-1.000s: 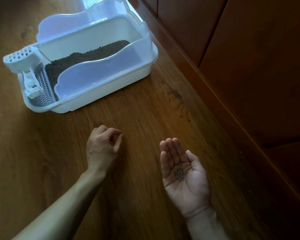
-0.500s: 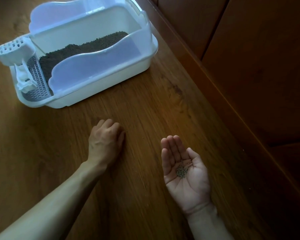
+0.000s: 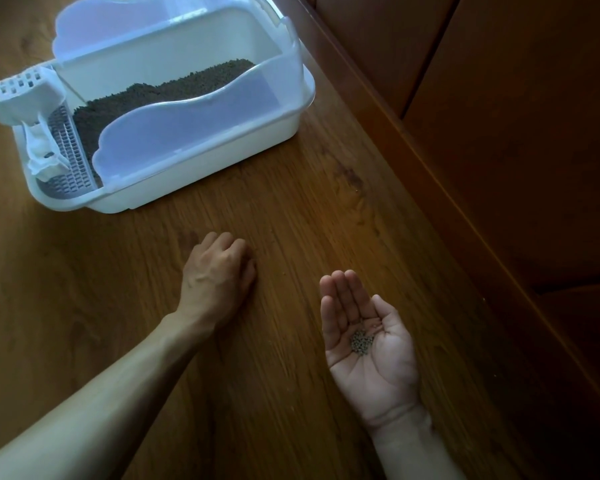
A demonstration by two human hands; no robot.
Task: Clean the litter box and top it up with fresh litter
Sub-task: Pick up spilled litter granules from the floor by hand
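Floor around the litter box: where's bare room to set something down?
Bare wood floor runs between the litter box and both hands, and between the box and the wooden baseboard. More lies left of the left hand, by its forearm. Tightest is the gap between that hand and the right hand cupping litter pellets.

Litter box (image 3: pixel 201 174) lies beyond left hand (image 3: pixel 215 278), pellets (image 3: pixel 361 342) in right hand (image 3: pixel 368 344).

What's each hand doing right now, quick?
Left hand: knuckles up on the wooden floor, fingers curled under; contents cannot be told.
Right hand: open, palm up, cradling small grey litter pellets.
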